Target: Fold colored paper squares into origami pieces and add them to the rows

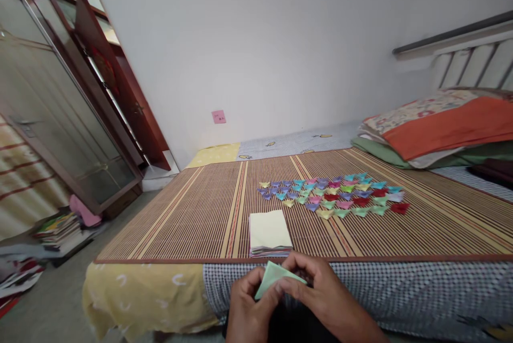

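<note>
Both my hands meet at the bottom centre, in front of the bed's edge. My left hand (248, 305) and my right hand (320, 295) pinch a pale green sheet of paper (274, 274) that is partly folded. Just beyond them, a stack of square coloured papers (269, 232) with a cream sheet on top lies on a striped bamboo mat (180, 215). Farther back on the mat, several small folded paper shapes (332, 196) in many colours are laid out in rows.
The mat covers a bed (152, 289) with yellow and checked sheets. Pillows (441, 129) are piled by the headboard at right. A pile of books (60, 231) lies on the floor at left, near a glass-fronted cabinet (60, 118) and an open door (120, 81).
</note>
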The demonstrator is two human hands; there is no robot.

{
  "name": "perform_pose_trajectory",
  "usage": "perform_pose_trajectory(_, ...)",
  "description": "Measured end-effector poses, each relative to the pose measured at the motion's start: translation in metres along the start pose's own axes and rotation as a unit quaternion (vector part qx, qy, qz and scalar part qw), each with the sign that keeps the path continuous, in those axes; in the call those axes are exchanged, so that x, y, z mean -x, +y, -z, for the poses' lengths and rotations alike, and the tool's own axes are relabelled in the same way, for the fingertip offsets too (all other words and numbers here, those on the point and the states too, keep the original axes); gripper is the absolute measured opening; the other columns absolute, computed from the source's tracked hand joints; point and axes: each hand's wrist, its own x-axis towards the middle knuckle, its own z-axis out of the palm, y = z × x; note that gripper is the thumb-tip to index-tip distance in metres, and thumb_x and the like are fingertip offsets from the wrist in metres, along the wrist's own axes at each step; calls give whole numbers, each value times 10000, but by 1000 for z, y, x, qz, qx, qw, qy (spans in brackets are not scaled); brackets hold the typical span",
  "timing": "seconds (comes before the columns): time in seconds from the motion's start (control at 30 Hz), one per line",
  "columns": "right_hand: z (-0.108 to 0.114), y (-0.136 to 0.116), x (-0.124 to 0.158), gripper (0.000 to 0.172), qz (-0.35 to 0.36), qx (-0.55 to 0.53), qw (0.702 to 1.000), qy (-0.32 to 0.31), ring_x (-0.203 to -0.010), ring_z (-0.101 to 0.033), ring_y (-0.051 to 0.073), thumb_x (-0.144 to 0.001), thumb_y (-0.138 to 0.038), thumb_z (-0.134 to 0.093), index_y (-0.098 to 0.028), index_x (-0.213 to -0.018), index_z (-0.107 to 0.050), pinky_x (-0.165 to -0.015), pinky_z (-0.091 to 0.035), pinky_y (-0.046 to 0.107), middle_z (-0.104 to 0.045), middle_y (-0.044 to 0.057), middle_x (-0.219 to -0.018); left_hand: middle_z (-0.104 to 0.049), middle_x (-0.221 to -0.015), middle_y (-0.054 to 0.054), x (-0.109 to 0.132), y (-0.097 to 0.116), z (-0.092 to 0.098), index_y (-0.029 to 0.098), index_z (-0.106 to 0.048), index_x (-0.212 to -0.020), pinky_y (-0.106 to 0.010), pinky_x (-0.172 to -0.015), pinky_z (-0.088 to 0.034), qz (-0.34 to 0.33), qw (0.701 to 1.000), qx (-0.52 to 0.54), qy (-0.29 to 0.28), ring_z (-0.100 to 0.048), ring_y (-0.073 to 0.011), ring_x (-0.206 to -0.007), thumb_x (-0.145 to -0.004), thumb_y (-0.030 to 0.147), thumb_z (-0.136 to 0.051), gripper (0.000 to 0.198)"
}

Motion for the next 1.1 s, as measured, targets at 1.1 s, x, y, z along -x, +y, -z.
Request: perform_pose_trajectory(1.1,12,-8,-93,278,72,23,997,16,-665,-518,153,-913,-376,-642,-177,-722,-609,-622,-397,265,-557,-19,-679,-622,-637,-22,-80,31,31,152,-667,-644,-263,-647,-445,-32,998,-60,1,-559,-171,-642,-813,434,-774,346)
